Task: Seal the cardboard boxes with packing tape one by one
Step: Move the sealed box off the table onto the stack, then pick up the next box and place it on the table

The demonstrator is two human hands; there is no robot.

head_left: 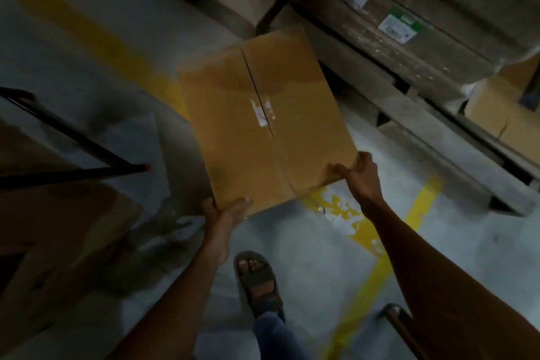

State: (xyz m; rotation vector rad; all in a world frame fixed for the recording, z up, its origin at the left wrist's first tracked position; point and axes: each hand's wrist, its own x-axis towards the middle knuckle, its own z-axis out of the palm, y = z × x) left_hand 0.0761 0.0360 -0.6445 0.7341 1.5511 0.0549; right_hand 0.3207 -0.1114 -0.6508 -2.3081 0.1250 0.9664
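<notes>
Cardboard box [264,117], flaps closed, held above the yellow floor line [365,245]; left hand [225,215] and right hand [361,174] each grip 1 near corner, fingers curled round its edge.

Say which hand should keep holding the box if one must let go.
Left, probably: the left hand cups the near corner of the cardboard box from beneath, while the right hand only pinches the other corner's edge.

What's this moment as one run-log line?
left hand: grips cardboard box corner | right hand: grips other near corner | flaps: closed
</notes>
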